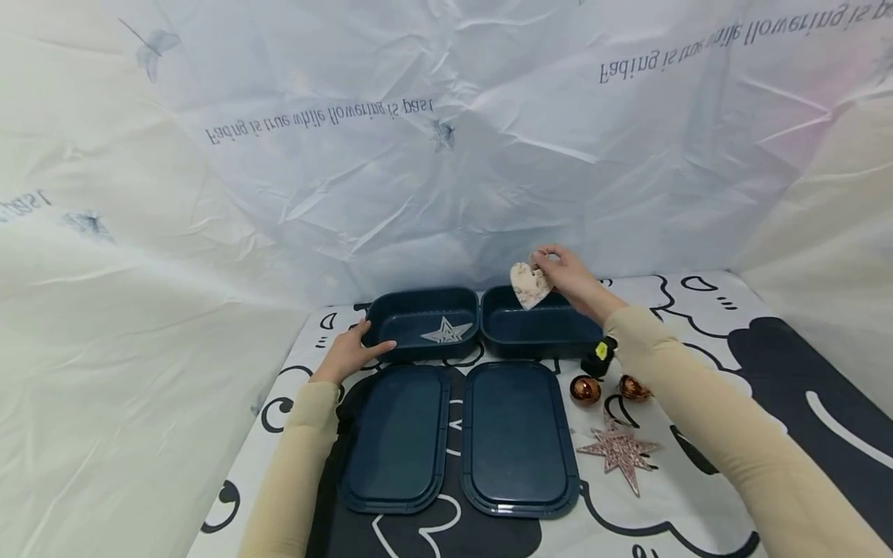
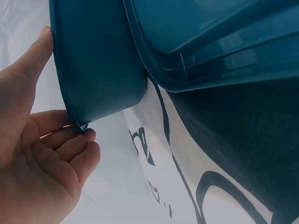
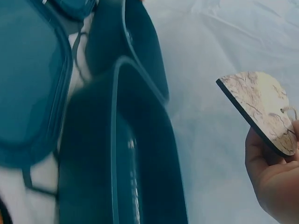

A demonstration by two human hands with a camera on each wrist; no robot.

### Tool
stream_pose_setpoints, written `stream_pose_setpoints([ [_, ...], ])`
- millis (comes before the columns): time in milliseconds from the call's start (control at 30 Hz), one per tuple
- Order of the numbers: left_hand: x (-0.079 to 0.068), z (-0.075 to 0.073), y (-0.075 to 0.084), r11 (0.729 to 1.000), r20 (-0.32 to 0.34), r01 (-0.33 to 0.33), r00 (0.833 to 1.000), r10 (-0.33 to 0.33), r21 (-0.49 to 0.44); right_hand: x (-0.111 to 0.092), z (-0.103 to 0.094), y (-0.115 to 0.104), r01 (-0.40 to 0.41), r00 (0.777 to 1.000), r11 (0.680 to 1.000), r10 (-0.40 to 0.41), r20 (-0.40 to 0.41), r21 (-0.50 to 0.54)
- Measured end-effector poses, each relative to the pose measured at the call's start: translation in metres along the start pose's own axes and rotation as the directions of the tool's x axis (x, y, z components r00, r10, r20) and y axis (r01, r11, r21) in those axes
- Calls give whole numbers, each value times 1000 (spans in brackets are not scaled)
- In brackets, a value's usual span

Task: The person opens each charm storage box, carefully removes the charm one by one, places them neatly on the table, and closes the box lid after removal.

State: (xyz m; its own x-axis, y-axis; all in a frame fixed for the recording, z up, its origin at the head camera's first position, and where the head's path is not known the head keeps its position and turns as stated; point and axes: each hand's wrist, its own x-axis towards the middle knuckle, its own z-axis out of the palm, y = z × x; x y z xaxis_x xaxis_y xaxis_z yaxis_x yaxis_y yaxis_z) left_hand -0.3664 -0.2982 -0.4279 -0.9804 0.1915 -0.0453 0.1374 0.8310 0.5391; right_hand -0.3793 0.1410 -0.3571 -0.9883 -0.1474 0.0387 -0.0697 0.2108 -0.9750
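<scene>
My right hand (image 1: 570,277) pinches a heart-shaped wooden ornament (image 1: 528,287) with a bark-like pattern and a cord loop. It hangs above the right dark blue box (image 1: 512,324); in the right wrist view the heart (image 3: 259,102) appears tilted, beside the box's long wall (image 3: 88,154). My left hand (image 1: 347,353) grips the left dark blue box (image 1: 398,325) at its left end. Close up in the left wrist view, the thumb and fingers (image 2: 77,149) lie at that box's rim (image 2: 60,88). Inside the left box lies a silver star ornament (image 1: 446,332).
Two flat dark blue lids (image 1: 399,438) lie in front of the boxes. Right of them are two copper-coloured balls (image 1: 584,390) and a pink glittery star (image 1: 621,451). A small black object with a yellow mark (image 1: 598,358) sits by my right forearm. White sheeting (image 1: 432,194) hangs behind.
</scene>
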Motion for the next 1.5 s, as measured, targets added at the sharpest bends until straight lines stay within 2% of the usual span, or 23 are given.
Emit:
stream_pose_setpoints([
  [167,-1,1,-1,1000,4,-3,1000,3,1,-22,-34,7,-11,1000,996,11,-5,-88],
  [467,0,2,1,1000,12,4,1000,-4,-7,-68,-92,21,-56,993,970,30,-113,-238],
  [567,-2,1,2,1000,10,6,1000,-6,-5,-85,-109,26,-57,993,957,26,-112,-286],
  [733,-2,1,1,1000,16,-6,1000,6,10,-116,-127,38,-93,994,939,68,-85,-331],
  [867,-3,2,-1,1000,18,-2,1000,2,0,-139,-133,52,-122,992,917,103,-71,-381],
  [1000,-2,3,-1,1000,13,-10,1000,10,-8,-164,-135,65,-119,992,903,93,-83,-413],
  [1133,0,2,-1,1000,19,-2,1000,2,-10,-185,-130,79,-100,995,912,87,-51,-398],
  [1333,1,4,-2,1000,19,4,1000,-4,-15,-209,-122,100,-90,987,929,132,95,-360],
  [1400,0,4,-1,1000,17,5,1000,-5,-11,-213,-120,106,-110,981,929,159,114,-353],
  [1500,-1,2,1,1000,15,3,1000,-3,0,-218,-118,113,-151,974,922,199,103,-357],
])
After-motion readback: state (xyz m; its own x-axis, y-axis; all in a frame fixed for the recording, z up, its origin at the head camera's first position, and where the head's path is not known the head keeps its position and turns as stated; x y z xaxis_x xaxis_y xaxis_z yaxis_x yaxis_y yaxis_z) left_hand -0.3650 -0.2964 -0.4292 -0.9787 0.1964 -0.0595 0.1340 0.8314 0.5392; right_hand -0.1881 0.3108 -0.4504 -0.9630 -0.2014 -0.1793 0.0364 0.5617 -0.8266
